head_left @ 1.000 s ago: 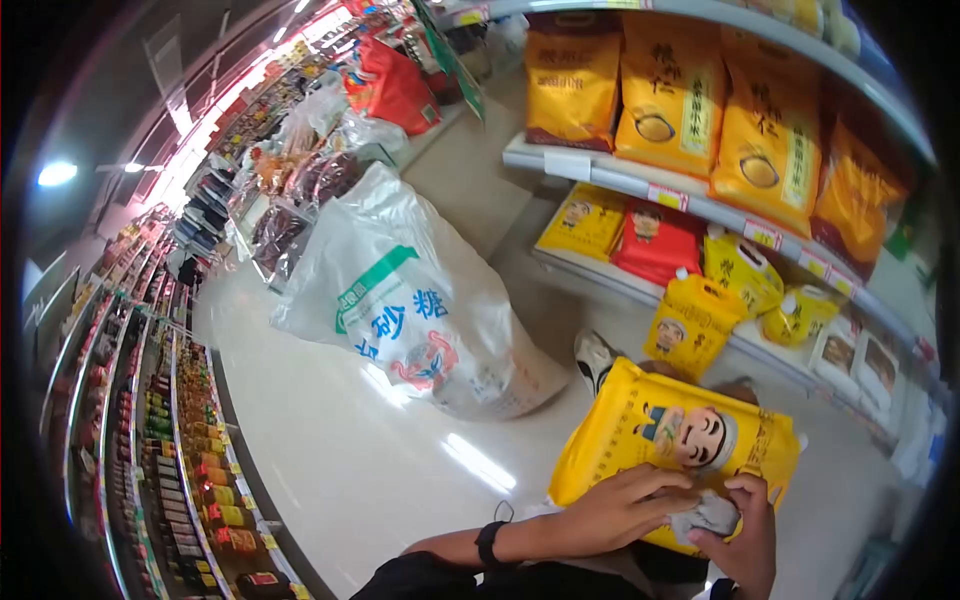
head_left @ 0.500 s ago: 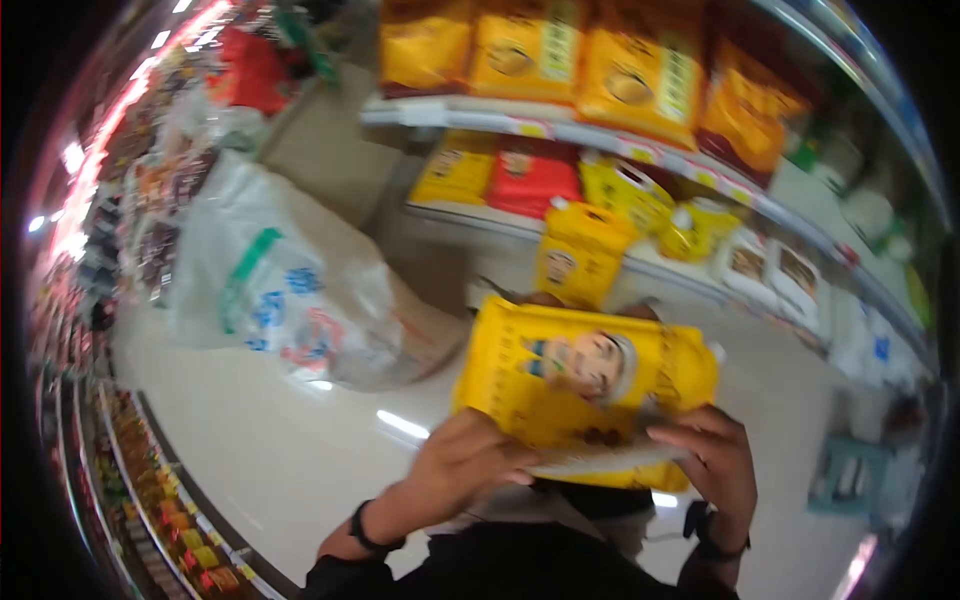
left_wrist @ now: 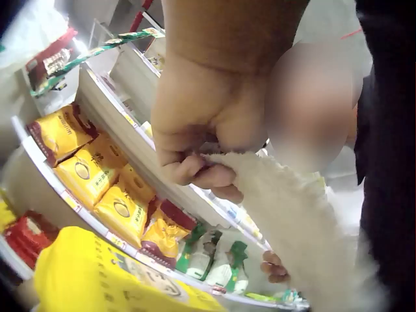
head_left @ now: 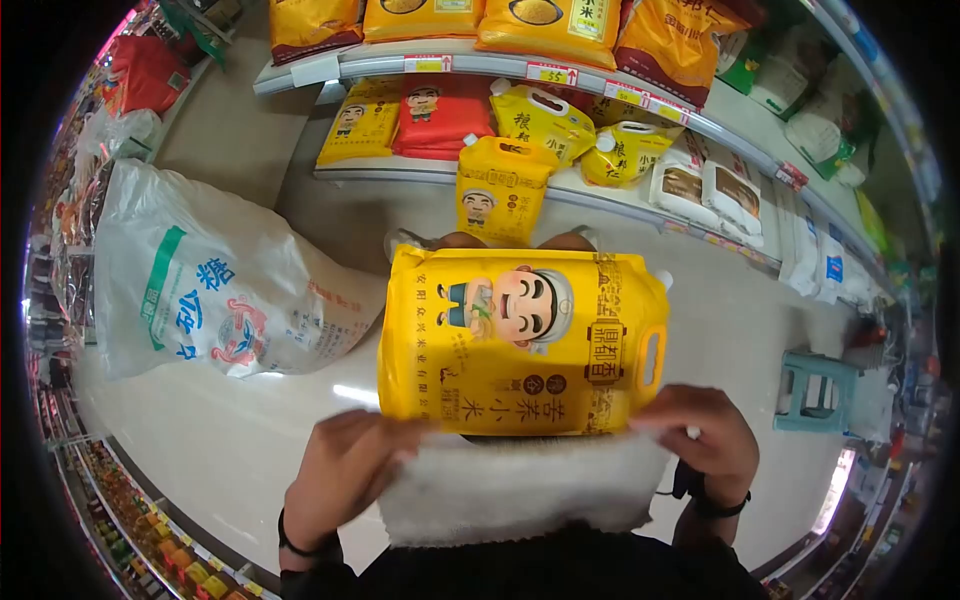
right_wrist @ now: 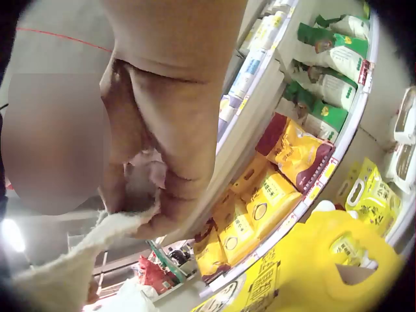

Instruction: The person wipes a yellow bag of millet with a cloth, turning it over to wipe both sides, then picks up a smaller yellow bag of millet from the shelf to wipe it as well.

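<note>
A pale grey cloth [head_left: 520, 490] is spread out between my two hands, its lower edge frayed. My left hand [head_left: 350, 455] pinches one upper corner; in the left wrist view the fingers curl over the cloth [left_wrist: 279, 201]. The opposite corner is held by my right hand [head_left: 705, 430], thumb and fingers closed on the cloth [right_wrist: 84, 247] in the right wrist view. Just beyond the cloth stands a large yellow millet bag [head_left: 510, 340] with a cartoon figure, a white cap and a handle slot on its right side. The cloth's top edge overlaps the bag's near edge.
Ahead, a smaller yellow handled bag [head_left: 500, 195] stands before a low shelf [head_left: 600, 190] of yellow and red packs. Orange bags [head_left: 545, 25] fill the shelf above. A big white sugar sack [head_left: 220, 270] leans at left; a teal stool [head_left: 815, 390] is at right.
The cloth, bunched on the bag between both hands a second ago, is now spread wide and drawn back toward the body. My hands have moved apart, and the head view has shifted right.
</note>
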Demonstrator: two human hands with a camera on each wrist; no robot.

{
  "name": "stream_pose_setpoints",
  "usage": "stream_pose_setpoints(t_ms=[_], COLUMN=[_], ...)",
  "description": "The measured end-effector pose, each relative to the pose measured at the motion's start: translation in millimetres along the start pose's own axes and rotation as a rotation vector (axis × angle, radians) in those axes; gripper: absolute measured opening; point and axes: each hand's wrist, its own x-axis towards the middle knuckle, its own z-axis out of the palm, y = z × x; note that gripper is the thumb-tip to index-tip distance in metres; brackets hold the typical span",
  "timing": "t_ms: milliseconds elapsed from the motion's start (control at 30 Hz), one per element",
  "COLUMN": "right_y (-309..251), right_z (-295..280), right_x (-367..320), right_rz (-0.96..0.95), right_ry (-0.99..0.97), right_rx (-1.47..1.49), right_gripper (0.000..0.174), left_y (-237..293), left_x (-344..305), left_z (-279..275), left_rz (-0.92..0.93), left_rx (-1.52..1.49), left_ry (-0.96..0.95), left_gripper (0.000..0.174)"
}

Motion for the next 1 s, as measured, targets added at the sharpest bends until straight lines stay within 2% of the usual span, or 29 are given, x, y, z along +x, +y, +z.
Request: stream_pose_setpoints(t_ms=[33, 100, 167, 200, 233, 300, 367, 433, 500, 533, 633, 700, 833, 900, 933, 1000], right_y=[4, 16, 34, 37, 38, 37, 49, 54, 62, 64, 67, 65, 66, 64, 62, 57], right_z=[3, 14, 28, 27, 31, 41, 64, 87, 102, 106, 103, 101, 103, 104, 104, 103], right_x=[7, 20, 33, 37, 36, 32, 25, 31, 38, 38, 39, 39, 41, 42, 42, 44], right_rz=[0.003, 0.169, 0.131, 0.063, 0.073, 0.017, -0.013, -0.108, -0.074, -0.039, 0.010, 0.062, 0.079, 0.092, 0.099, 0.110], right_ry=[0.001, 0.190, 0.484, 0.543, 0.536, 0.601, 0.557, 0.368, 0.301, 0.243, 0.271, 0.248, 0.230, 0.221, 0.214, 0.204], right_rx=[-0.001, -0.306, -0.719, -0.860, -0.857, -0.807, -0.767, -0.743, -0.764, -0.790, -0.768, -0.776, -0.806, -0.820, -0.835, -0.850], right_gripper=[0.039, 0.036, 0.031, 0.029, 0.029, 0.031, 0.037, 0.043, 0.044, 0.045, 0.049, 0.053, 0.056, 0.057, 0.057, 0.057], left_y=[-8, -24, -31, -38, -36, -29, -31, -39, -43, -47, -55, -51, -58, -60, -55, -55], left_x=[8, 22, 30, 29, 30, 31, 23, 23, 31, 28, 27, 20, -9, -22, -26, -27], left_z=[7, 22, 20, 19, 17, 17, 29, 54, 73, 81, 91, 83, 87, 89, 81, 70], left_rz=[0.001, -0.047, -0.012, 0.052, 0.023, -0.020, -0.015, 0.083, 0.178, 0.173, 0.159, 0.018, 0.008, 0.162, 0.113, 0.126], left_rx=[-0.002, 0.389, 0.636, 0.598, 0.553, 0.615, 0.392, 0.271, 0.404, 0.396, 0.448, 0.386, 0.440, 0.536, 0.383, 0.349], left_ry=[-0.001, -0.008, -0.022, 0.152, 0.280, 0.422, 0.313, 0.101, -0.089, -0.105, -0.172, -0.189, -0.165, -0.167, -0.236, -0.265], left_gripper=[0.046, 0.028, 0.044, 0.046, 0.046, 0.043, 0.043, 0.043, 0.044, 0.044, 0.052, 0.056, 0.057, 0.051, 0.047, 0.045])
